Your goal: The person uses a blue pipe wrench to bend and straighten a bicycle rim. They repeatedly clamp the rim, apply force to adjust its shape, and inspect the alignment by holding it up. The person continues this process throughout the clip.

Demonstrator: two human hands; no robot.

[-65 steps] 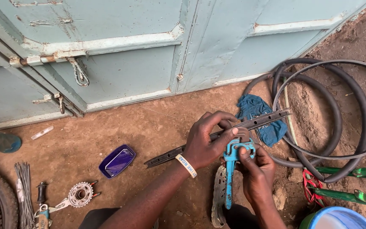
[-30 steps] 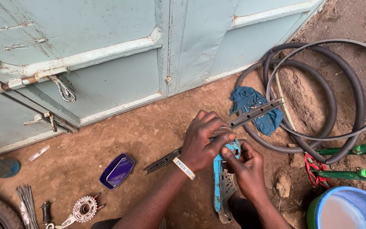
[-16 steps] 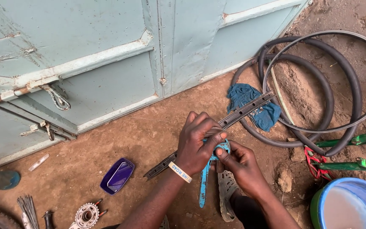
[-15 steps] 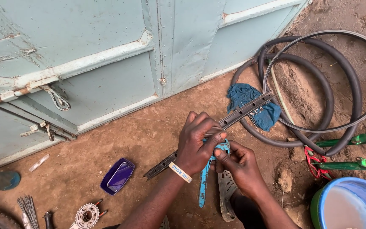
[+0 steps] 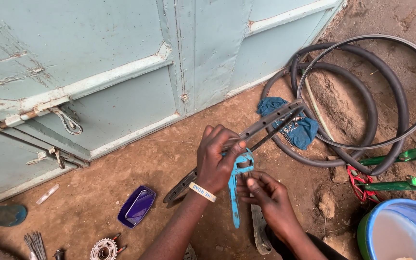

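My left hand (image 5: 216,156) reaches in from below, wrist bent, fingers curled around a curved grey rim piece (image 5: 261,127) that runs past my knuckles toward the blue rag (image 5: 292,126). My thumb presses against the head of a blue wrench (image 5: 236,185), whose handle hangs down between my two hands. My right hand (image 5: 268,197) sits just beneath, fingers drawn together, pinching something small at the wrench's jaw; I cannot tell what. Black tyres (image 5: 362,96) lie beyond my fingertips.

Bare forearms, no sleeves; pale yellow wristband (image 5: 202,191) with dark lettering around left wrist, right wrist unadorned.
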